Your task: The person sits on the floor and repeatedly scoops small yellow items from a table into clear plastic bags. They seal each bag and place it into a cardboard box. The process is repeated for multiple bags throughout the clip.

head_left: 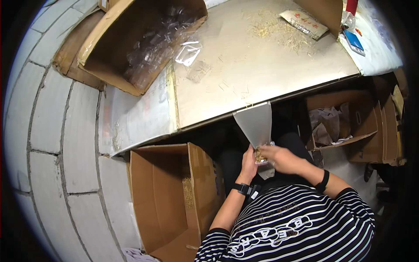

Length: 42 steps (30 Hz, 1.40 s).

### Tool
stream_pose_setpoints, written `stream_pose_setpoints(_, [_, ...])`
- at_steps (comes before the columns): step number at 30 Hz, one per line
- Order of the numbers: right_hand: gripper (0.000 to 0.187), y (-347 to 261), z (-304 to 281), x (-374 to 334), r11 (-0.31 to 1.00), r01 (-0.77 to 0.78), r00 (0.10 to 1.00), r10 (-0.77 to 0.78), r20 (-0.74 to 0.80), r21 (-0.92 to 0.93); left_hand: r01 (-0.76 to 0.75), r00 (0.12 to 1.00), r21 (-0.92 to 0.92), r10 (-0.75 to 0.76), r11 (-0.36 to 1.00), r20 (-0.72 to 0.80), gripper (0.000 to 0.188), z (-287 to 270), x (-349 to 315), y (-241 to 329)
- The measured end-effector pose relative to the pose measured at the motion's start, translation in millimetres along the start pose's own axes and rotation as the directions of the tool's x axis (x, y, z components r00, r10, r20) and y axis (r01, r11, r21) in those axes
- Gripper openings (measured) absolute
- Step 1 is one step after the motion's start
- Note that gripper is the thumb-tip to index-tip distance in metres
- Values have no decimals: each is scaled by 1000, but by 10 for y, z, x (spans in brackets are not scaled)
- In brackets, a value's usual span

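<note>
At the table's front edge, a grey sheet-metal chute (255,122) slopes down towards my lap. Below its narrow end my left hand (248,165) is closed around a small clear plastic box (261,160) with gold-coloured bits inside. My right hand (284,161) reaches over the box from the other side. Its fingers are smeared by motion at the box's top, so their grip is unclear. Thin gold-coloured pieces (268,29), like pins or short wires, lie scattered on the tabletop (262,72).
A tilted cardboard box (98,48) at the far left spills clear plastic cases (152,52). A cardboard carton (159,196) stands left of my legs. At right, under the table, another carton (366,126) holds crumpled paper. A blue-faced device (354,42) lies at the far right.
</note>
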State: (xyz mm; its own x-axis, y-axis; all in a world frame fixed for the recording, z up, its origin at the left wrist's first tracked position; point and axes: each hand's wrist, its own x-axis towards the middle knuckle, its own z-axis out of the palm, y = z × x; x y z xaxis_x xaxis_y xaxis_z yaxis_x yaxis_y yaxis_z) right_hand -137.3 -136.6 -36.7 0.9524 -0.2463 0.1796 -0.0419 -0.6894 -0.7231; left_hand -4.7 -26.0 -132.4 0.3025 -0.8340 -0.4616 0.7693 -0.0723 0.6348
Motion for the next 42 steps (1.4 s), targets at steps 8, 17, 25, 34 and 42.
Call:
stream_pose_setpoints(8, [30, -110, -824, 818, 992, 100, 939, -122, -322, -82, 37, 994, -12, -38, 999, -101, 24, -166, -9, 14])
stream_pose_setpoints(17, [51, 1651, -2288, 805, 650, -640, 672, 216, -709, -409, -26, 994, -45, 21, 999, -105, 24, -267, -95, 247])
stream_pose_setpoints(25, [57, 838, -1164, 1650, 779, -387, 907, 224, -357, -493, 2, 989, 70, 8, 998, -151, 21, -142, 69, 136])
stream_pose_setpoints(34, [55, 1545, -2236, -27, 742, -644, 487, 214, -847, -183, 10, 989, 50, -2, 999, -151, 23, -267, -130, 94])
stream_pose_setpoints(42, [64, 907, -1622, 804, 616, -604, 778, 316, -544, -506, -6, 990, 89, 18, 996, -137, 22, -229, -11, 99])
